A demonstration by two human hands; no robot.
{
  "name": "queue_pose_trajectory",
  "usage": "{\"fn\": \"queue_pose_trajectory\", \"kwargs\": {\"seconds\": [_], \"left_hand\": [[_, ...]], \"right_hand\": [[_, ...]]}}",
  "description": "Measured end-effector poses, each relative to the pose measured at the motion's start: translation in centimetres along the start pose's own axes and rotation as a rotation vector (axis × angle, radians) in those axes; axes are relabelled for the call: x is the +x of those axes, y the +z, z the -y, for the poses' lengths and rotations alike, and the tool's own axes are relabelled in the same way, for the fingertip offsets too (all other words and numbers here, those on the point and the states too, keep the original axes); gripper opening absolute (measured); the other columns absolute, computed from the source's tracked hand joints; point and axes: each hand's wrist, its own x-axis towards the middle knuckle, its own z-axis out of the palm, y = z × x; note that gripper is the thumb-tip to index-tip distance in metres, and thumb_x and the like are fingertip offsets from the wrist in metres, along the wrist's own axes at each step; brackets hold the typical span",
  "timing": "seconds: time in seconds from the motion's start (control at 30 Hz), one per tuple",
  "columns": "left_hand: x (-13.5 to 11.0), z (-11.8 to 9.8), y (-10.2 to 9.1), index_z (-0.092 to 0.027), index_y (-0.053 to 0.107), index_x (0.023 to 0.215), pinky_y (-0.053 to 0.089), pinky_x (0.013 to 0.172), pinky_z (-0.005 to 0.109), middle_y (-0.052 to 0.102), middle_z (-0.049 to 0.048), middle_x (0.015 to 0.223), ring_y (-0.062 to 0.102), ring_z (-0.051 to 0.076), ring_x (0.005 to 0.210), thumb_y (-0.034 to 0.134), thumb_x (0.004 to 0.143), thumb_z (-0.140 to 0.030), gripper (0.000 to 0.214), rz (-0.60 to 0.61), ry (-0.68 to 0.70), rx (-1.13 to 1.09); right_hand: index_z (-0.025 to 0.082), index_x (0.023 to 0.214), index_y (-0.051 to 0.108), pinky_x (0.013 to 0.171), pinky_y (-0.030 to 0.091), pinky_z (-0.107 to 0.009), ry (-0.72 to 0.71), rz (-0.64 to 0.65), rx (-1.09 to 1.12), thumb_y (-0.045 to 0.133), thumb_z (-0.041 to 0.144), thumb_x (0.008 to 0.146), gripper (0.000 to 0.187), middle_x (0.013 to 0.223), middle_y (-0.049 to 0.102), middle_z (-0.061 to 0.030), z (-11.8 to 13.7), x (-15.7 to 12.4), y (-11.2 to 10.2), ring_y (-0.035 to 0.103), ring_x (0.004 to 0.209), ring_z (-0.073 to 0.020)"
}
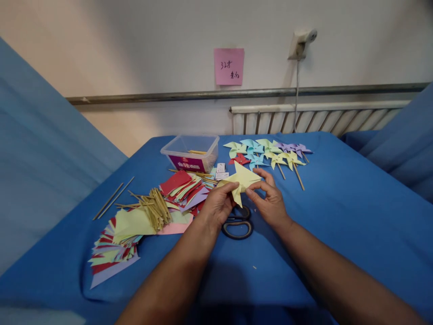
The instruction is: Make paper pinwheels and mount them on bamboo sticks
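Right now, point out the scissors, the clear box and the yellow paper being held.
scissors (237, 220): head view, where the black handles meet.
box (189, 161): head view, on its front wall.
yellow paper (241, 178): head view, on its folded middle.

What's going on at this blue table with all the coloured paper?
A person pinches a folded yellow paper between left hand and right hand, above scissors lying on the blue table. Paper pinwheels on sticks lie behind; loose coloured sheets and wooden sticks sit to the left, by a clear plastic box.
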Motion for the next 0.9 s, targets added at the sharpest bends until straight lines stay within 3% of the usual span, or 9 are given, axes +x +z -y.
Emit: {"fn": "queue_pose_trajectory", "kwargs": {"seconds": [0.2, 0.33, 0.5, 0.6, 0.77, 0.83, 0.9], "left_hand": [[0.2, 0.2, -0.1, -0.011, 0.071, 0.096, 0.054, 0.061, 0.025, 0.074, 0.0061, 0.083, 0.066, 0.015, 0.064, 0.071, 0.068, -0.006, 0.029, 0.01, 0.006, -0.02], [0.2, 0.3, -0.1, -0.01, 0.071, 0.098, 0.055, 0.066, 0.027, 0.075, 0.0076, 0.084, 0.068, 0.017, 0.067, 0.071, 0.069, -0.006, 0.029, 0.017, 0.013, -0.027], [0.3, 0.3, -0.1, -0.011, 0.07, 0.094, 0.054, 0.063, 0.025, 0.075, 0.0068, 0.083, 0.067, 0.016, 0.065, 0.073, 0.071, -0.009, 0.023, -0.015, 0.019, -0.022], [0.2, -0.1, -0.1, -0.013, 0.07, 0.098, 0.054, 0.06, 0.025, 0.075, 0.0065, 0.083, 0.067, 0.016, 0.064, 0.072, 0.078, -0.023, 0.023, -0.02, -0.004, -0.038], [-0.2, -1.1, 0.0, -0.013, 0.071, 0.1, 0.055, 0.063, 0.029, 0.076, 0.0103, 0.086, 0.07, 0.02, 0.072, 0.065, 0.084, -0.049, 0.039, -0.019, -0.042, 0.005], [-0.2, -1.2, 0.0, -0.013, 0.071, 0.099, 0.055, 0.064, 0.029, 0.076, 0.0114, 0.088, 0.071, 0.021, 0.074, 0.066, 0.083, -0.051, 0.042, -0.009, -0.038, 0.021], [-0.2, -1.1, -0.1, -0.013, 0.071, 0.099, 0.055, 0.066, 0.029, 0.076, 0.0114, 0.089, 0.071, 0.02, 0.075, 0.072, 0.079, -0.042, 0.035, -0.002, 0.0, 0.046]], "right_hand": [[0.024, 0.079, 0.072, 0.107, 0.038, -0.045, 0.084, -0.036, 0.107, 0.072, 0.036, 0.081, 0.012, 0.127, 0.058, -0.0083, -0.1, 0.0, 0.1, 0.051, 0.125, -0.0274], [0.025, 0.087, 0.074, 0.087, 0.05, -0.036, 0.256, -0.043, 0.269, 0.068, 0.041, 0.084, 0.017, 0.105, 0.066, -0.0054, -0.1, 0.1, 0.3, 0.062, 0.1, -0.0224], [0.024, 0.088, 0.074, 0.068, 0.05, -0.03, 0.397, -0.017, 0.438, 0.077, 0.037, 0.074, 0.02, 0.083, 0.069, -0.0012, -0.8, 0.0, 0.9, 0.061, 0.076, -0.0184], [0.023, 0.084, 0.073, 0.065, 0.049, -0.029, 0.408, -0.057, 0.444, 0.078, 0.033, 0.071, 0.017, 0.077, 0.069, -0.0007, -1.1, 0.2, 0.9, 0.061, 0.074, -0.0181], [0.023, 0.082, 0.071, 0.065, 0.048, -0.028, 0.372, -0.102, 0.397, 0.074, 0.027, 0.072, 0.011, 0.078, 0.068, -0.0004, -1.2, 0.5, 0.5, 0.06, 0.075, -0.0179], [0.023, 0.082, 0.071, 0.065, 0.047, -0.029, 0.369, -0.105, 0.39, 0.073, 0.026, 0.072, 0.011, 0.078, 0.068, -0.0004, -1.1, 0.5, 0.4, 0.06, 0.075, -0.018], [0.023, 0.083, 0.071, 0.063, 0.046, -0.028, 0.372, -0.104, 0.385, 0.072, 0.026, 0.072, 0.011, 0.077, 0.068, 0.0, -1.1, 0.6, 0.2, 0.059, 0.072, -0.0174]]}}
